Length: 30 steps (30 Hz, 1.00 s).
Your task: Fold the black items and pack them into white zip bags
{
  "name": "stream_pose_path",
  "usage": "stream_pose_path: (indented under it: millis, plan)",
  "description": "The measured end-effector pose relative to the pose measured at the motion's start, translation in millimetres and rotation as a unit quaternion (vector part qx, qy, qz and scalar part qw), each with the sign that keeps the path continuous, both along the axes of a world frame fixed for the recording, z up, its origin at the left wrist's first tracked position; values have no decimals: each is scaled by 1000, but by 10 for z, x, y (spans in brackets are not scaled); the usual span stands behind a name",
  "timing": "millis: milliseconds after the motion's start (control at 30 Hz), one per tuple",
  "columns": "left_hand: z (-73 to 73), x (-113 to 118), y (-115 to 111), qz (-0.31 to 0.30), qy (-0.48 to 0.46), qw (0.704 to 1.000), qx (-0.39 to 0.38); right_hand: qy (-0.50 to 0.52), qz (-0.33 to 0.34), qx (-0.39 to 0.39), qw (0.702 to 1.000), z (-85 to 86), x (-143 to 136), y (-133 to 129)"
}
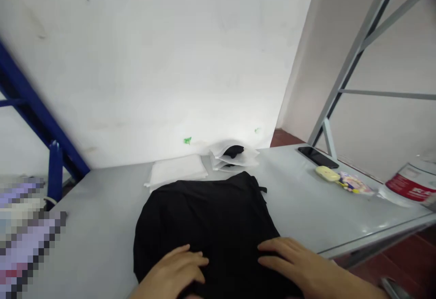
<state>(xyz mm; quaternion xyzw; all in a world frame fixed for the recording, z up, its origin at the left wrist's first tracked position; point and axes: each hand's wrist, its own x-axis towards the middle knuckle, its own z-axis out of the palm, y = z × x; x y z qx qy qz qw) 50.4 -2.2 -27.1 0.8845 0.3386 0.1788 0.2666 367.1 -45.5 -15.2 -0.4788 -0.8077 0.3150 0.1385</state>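
A soft black cloth item (211,217) lies on the grey table in front of me, with a short dark tab at its far right corner. Its exact kind is not clear. My left hand (173,272) rests on its near left part, fingers stretched over the fabric and the thumb mostly hidden at the lower edge. On the near right side, my right hand (293,262) lies on the same cloth with its fingers apart. Behind it are a stack of thin white sheets or bags (179,171) and open white bags (233,158) with something black inside.
On the table's (95,226) right side lie a dark phone (318,157), a pale yellow case (327,173) with a colourful charm (354,183), and a red-labelled clear container (413,183). Blue (34,104) and grey (354,63) metal frames flank a white panel (153,63).
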Motion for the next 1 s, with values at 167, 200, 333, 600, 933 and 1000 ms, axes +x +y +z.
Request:
stream_pose_path:
  millis: [167,200,333,600,933,1000]
  plan:
    - [50,14,23,151,-57,985,-56,12,-46,41,998,-139,137,30]
    - [88,41,48,178,-65,980,-60,27,-63,35,997,-139,147,90]
    - [177,137,317,285,-83,955,2,96,-166,44,980,-124,98,467]
    - [-46,-318,1263,229,30,962,143,11,-181,173,968,-351,-1,1333]
    - [-249,-549,1550,271,29,951,147,-131,-119,317,932,-397,-51,1765]
    - [-168,-508,1507,277,18,949,152,-152,-113,332,924,-380,-80,1789]
